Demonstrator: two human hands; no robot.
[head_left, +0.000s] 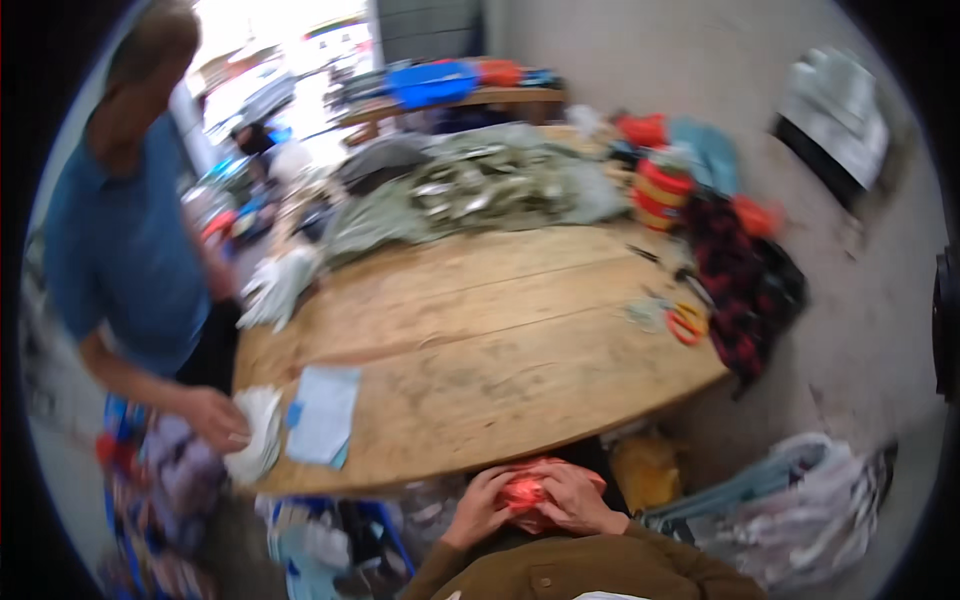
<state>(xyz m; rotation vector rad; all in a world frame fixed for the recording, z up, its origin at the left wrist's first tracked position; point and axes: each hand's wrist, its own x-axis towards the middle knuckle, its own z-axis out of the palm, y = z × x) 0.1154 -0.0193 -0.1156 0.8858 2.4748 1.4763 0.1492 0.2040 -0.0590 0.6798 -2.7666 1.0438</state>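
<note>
Though motion blur hides detail, both hands' grip (530, 497) pinches a crumpled red bundle (524, 492).

Red bundle (524, 492) mostly hidden by hands (530, 500); whole view blurred.

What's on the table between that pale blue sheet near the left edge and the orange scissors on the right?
Nothing: in the head view, the wooden table lies bare between the pale blue sheet and the orange scissors.
</note>
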